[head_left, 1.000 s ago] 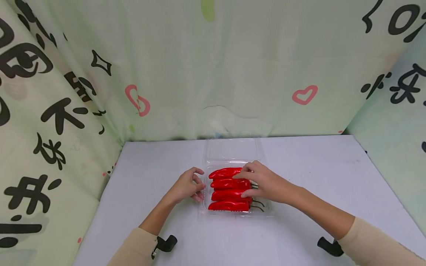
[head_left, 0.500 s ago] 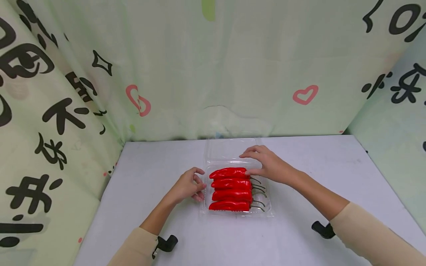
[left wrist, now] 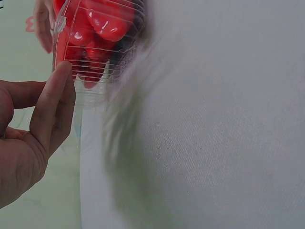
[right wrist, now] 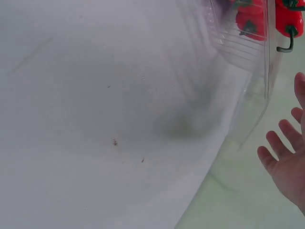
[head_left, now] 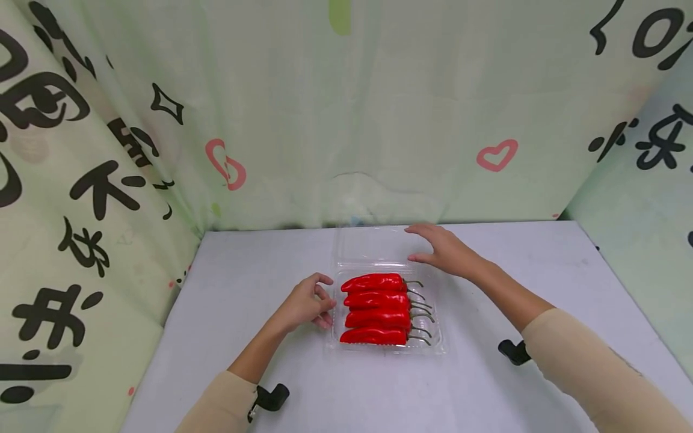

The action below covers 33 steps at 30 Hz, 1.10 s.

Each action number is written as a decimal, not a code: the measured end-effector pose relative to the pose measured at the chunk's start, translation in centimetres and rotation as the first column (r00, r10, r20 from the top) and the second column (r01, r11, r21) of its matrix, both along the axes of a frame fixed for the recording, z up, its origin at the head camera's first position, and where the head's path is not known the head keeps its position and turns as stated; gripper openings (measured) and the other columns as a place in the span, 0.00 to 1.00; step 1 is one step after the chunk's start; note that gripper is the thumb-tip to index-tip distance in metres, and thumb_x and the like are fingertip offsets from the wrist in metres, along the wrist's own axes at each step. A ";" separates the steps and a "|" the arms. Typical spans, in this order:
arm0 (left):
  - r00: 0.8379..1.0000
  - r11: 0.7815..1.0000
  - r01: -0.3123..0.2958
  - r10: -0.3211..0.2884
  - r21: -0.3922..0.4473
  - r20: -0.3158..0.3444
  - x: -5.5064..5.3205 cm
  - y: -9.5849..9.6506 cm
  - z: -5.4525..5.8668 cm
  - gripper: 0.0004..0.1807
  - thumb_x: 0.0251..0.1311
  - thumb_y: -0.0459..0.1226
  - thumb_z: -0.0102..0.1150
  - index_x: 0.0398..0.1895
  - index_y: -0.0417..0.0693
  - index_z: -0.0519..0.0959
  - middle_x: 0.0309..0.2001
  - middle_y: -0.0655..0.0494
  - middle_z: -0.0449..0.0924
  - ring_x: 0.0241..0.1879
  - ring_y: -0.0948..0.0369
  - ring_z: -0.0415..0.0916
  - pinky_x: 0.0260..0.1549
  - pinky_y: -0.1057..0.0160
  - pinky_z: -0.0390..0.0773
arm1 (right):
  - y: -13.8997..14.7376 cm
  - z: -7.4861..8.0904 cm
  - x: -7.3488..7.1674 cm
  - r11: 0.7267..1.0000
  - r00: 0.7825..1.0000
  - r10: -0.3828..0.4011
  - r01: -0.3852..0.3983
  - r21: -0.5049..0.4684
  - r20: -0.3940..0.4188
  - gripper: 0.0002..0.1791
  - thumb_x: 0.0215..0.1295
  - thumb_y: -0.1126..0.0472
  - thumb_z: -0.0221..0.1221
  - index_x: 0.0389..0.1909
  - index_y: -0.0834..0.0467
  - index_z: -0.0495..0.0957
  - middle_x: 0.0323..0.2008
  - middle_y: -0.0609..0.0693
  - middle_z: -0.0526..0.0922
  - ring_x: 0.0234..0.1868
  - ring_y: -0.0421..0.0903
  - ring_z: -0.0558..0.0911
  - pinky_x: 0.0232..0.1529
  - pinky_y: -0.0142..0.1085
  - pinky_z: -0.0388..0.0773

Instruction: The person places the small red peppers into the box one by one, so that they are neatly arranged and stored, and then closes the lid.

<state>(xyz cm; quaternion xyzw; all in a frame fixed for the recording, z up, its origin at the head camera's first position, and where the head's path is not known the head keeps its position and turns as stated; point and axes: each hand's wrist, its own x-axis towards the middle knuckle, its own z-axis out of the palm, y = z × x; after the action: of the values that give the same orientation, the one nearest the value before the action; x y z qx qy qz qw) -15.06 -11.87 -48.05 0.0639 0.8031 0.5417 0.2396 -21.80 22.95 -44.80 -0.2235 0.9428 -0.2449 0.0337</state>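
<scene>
Several glossy red peppers point(head_left: 377, 317) with thin green stems lie side by side in a clear plastic clamshell box point(head_left: 337, 349), stems to the right. Its transparent lid point(head_left: 373, 245) is folded back toward the curtain. Beside the box's left wall is my left hand point(head_left: 306, 302), its fingertips right at the rim; in the left wrist view, a fingertip of the left hand point(left wrist: 43, 114) meets the edge of the ribbed wall. My right hand point(head_left: 446, 249) hovers at the right of the lid, thumb and fingers spread with nothing between them, also seen in the right wrist view.
A white-covered table point(head_left: 260, 258) carries the box near its back edge. Pale green curtains point(head_left: 368, 120) with black lettering and pink hearts enclose the back and sides. A black mount point(head_left: 272, 397) sits at the left wrist and another black mount point(head_left: 514, 352) at the right.
My right hand has let go of the top pepper, lifted off the row and moved back and right to the lid. My left hand stays at the box's left rim.
</scene>
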 end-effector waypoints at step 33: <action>1.000 1.000 -0.010 0.010 -0.019 0.001 0.1 0.0 0.0 0.24 0.68 0.30 0.61 0.65 0.40 0.68 0.36 0.45 0.79 0.21 0.57 0.84 0.25 0.60 0.88 | 1.4 -3.0 -5.6 0.868 0.841 -0.374 0.465 -0.171 0.390 0.35 0.78 0.53 0.55 0.74 0.74 0.60 0.62 0.71 0.77 0.58 0.61 0.81 0.64 0.51 0.80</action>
<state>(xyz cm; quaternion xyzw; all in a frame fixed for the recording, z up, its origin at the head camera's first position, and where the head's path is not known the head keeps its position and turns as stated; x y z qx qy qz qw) -14.97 -11.86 -48.00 0.0576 0.8085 0.5352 0.2378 -27.36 24.36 -47.76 0.0341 0.9077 -0.4024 0.1136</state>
